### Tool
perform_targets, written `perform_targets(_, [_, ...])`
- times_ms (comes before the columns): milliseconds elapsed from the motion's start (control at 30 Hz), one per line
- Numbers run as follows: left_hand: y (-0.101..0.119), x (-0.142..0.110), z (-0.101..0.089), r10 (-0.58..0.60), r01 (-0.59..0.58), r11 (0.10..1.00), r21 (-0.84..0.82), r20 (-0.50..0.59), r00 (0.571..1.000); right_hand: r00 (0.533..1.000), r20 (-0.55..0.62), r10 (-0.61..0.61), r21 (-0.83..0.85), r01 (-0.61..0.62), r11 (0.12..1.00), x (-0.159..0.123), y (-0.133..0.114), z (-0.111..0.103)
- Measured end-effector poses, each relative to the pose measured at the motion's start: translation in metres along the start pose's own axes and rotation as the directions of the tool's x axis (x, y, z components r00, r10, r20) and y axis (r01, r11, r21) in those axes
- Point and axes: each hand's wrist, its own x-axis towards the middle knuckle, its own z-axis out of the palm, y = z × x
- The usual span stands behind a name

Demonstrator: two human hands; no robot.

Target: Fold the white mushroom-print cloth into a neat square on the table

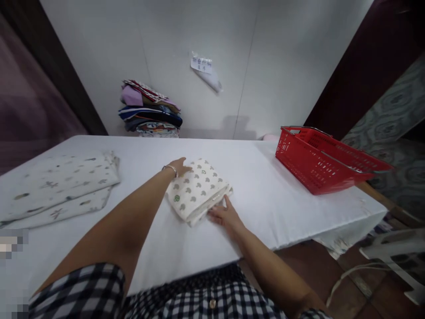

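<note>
A folded white cloth (198,190) printed with small grey and green mushrooms lies on the white-covered table (252,186), its layered edge facing my right side. My left hand (180,167), with a bracelet at the wrist, rests at the cloth's far left edge, fingers and thumb apart. At the near right corner, my right hand (227,217) touches the folded edge with its fingers stretched out and its thumb raised. Neither hand shows a grip on the fabric.
Another folded white cloth (66,184) with a leafy print lies on the left. A stack of folded fabrics (151,110) stands at the back wall. On the right sits a red plastic basket (318,166). A paper note (202,65) hangs on the wall.
</note>
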Motion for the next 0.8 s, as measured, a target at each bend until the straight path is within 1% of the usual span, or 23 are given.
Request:
perform_targets(67, [-0.012,-0.013,0.002,-0.062,0.056,0.994,0.098,0.059,0.996,0.999,-0.035,0.017,-0.063,-0.020,0.998,-0.004,-0.005,-0.011])
perform_targets(100, [-0.016,-0.022,0.003,-0.057,0.047,0.990,0.133,0.073,0.996,0.998,-0.057,-0.003,-0.104,-0.003,0.995,-0.005,-0.010,-0.020])
perform_targets(133, [-0.020,-0.033,0.004,-0.027,0.018,0.988,0.153,0.055,0.998,0.996,-0.089,-0.028,-0.157,0.013,0.987,-0.005,-0.016,-0.030])
perform_targets(200, [-0.023,-0.060,0.007,0.056,-0.049,0.992,0.120,-0.052,0.997,0.985,-0.141,-0.097,-0.266,0.057,0.962,-0.001,-0.029,-0.050])
perform_targets(233, [-0.023,-0.075,0.008,0.075,-0.066,0.995,0.079,-0.114,0.991,0.978,-0.153,-0.140,-0.310,0.087,0.947,0.002,-0.035,-0.057])
perform_targets(267, [-0.023,-0.092,0.010,0.100,-0.094,0.995,0.046,-0.155,0.983,0.970,-0.161,-0.180,-0.343,0.116,0.932,0.006,-0.041,-0.063])
perform_targets(300, [-0.023,-0.109,0.013,0.124,-0.122,0.992,0.022,-0.188,0.974,0.962,-0.169,-0.215,-0.371,0.140,0.918,0.011,-0.047,-0.067])
perform_targets(367, [-0.023,-0.141,0.019,0.201,-0.202,0.979,0.016,-0.211,0.957,0.944,-0.180,-0.276,-0.420,0.180,0.889,0.022,-0.056,-0.069])
perform_targets(467, [-0.025,-0.178,0.031,0.302,-0.297,0.953,0.054,-0.222,0.927,0.916,-0.199,-0.347,-0.495,0.212,0.843,0.042,-0.065,-0.063])
perform_targets(533, [-0.026,-0.191,0.035,0.335,-0.325,0.942,0.083,-0.198,0.921,0.913,-0.185,-0.362,-0.546,0.211,0.811,0.056,-0.068,-0.058])
perform_targets(633, [-0.025,-0.198,0.037,0.356,-0.345,0.934,0.094,-0.166,0.920,0.935,-0.110,-0.337,-0.628,0.197,0.753,0.077,-0.071,-0.051])
perform_targets(733, [-0.022,-0.197,0.037,0.352,-0.340,0.935,0.102,-0.135,0.926,0.965,-0.040,-0.258,-0.704,0.156,0.693,0.089,-0.076,-0.047])
perform_targets(800, [-0.019,-0.197,0.039,0.331,-0.317,0.941,0.118,-0.132,0.934,0.980,-0.022,-0.196,-0.723,0.120,0.681,0.092,-0.081,-0.045])
